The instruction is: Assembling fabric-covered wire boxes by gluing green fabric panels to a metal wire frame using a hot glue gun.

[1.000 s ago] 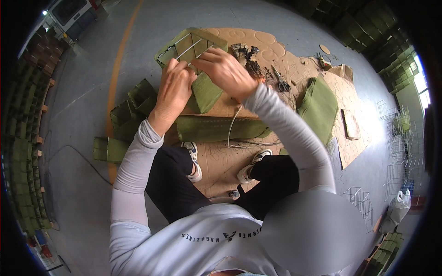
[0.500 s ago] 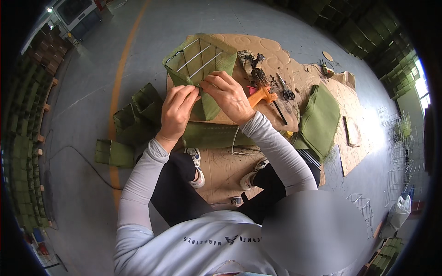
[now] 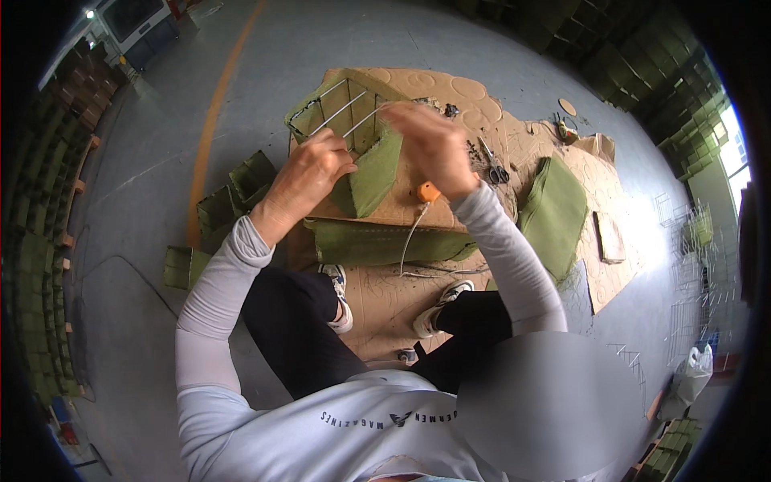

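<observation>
A green fabric box [image 3: 376, 178] on a wire frame lies tilted on the cardboard, its metal bars showing through the open side. The fingers of my left hand [image 3: 312, 174] are closed on its near edge. My right hand [image 3: 434, 145] hovers over the box's right side, smeared by motion, so its fingers and anything in them cannot be made out. Below that palm, the end of an orange glue gun [image 3: 428, 192] shows with a white cord [image 3: 410, 237]; the rest of it is mostly hidden.
Scissors [image 3: 496, 165] lie right of my right wrist. Beyond them is a stack of green fabric [image 3: 554, 205] on cardboard [image 3: 614, 241]. Smaller green boxes [image 3: 217, 210] stand at left. Another long green piece [image 3: 385, 243] lies before my feet. Wire frames [image 3: 695, 265] stand far right.
My right hand has left the box's near corner, moving up and right. My left hand has stayed at that edge, turning slightly. The orange glue gun's end has come into sight.
</observation>
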`<control>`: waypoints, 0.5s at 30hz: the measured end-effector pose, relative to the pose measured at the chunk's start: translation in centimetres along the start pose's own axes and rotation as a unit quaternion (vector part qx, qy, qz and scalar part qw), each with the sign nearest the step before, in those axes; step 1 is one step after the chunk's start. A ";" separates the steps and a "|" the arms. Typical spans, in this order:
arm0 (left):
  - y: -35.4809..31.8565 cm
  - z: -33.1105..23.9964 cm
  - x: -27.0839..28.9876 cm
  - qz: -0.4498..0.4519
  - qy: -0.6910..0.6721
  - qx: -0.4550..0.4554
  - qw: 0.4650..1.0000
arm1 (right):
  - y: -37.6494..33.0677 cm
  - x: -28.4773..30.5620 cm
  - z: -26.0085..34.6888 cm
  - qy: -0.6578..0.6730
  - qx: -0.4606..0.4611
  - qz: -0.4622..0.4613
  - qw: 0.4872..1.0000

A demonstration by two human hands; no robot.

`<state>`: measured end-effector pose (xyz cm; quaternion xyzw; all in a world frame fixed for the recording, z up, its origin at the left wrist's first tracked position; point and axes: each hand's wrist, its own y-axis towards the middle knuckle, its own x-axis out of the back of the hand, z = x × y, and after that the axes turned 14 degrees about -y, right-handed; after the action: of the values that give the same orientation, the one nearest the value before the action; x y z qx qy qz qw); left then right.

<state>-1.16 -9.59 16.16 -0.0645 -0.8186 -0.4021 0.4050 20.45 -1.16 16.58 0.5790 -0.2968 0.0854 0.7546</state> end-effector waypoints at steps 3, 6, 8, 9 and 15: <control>0.2 -2.2 -1.1 -0.031 0.059 0.026 0.997 | -3.0 0.8 -1.0 -0.079 -0.016 0.021 0.996; -0.4 -2.8 -1.5 -0.048 0.081 0.046 0.995 | -4.4 -0.7 -1.2 -0.092 0.015 0.070 0.993; -0.8 -2.7 -1.8 -0.054 0.100 0.044 0.992 | -4.1 -1.4 -2.1 -0.106 0.054 0.125 0.985; -0.7 -2.5 -1.8 -0.054 0.099 0.046 0.992 | -4.0 -1.7 -2.3 -0.139 0.078 0.119 0.980; 0.1 -2.1 -1.2 -0.008 0.089 0.031 0.995 | -0.1 -1.1 -3.3 -0.109 0.140 0.223 0.959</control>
<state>0.99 -10.73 16.10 -0.0094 -0.7917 -0.3837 0.4752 20.74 2.09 15.36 0.6038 -0.4840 0.2280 0.5909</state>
